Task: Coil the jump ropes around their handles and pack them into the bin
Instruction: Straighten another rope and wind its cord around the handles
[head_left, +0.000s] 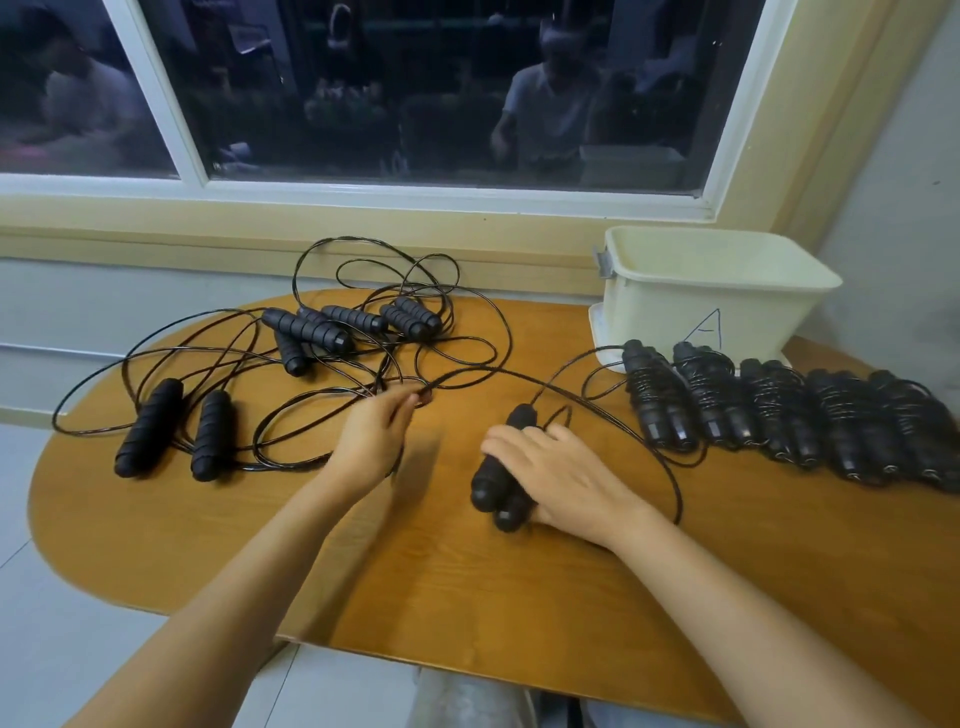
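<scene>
My right hand (558, 475) grips a pair of black jump-rope handles (496, 483) held side by side at the table's middle. Their thin black cord (519, 375) runs from the handles' far end in a loose loop across the table. My left hand (374, 441) pinches that cord at its fingertips, left of the handles. Several coiled jump ropes (779, 415) lie in a row at the right. Loose ropes with their handles (322, 332) lie tangled at the back left, two more handles (176, 428) at the left. The cream bin (711, 296) stands at the back right.
The wooden table (467, 597) has a rounded left end and stands against a wall under a window sill (311, 218). The bin sits on its lid near the right corner wall. Pale floor shows left of the table.
</scene>
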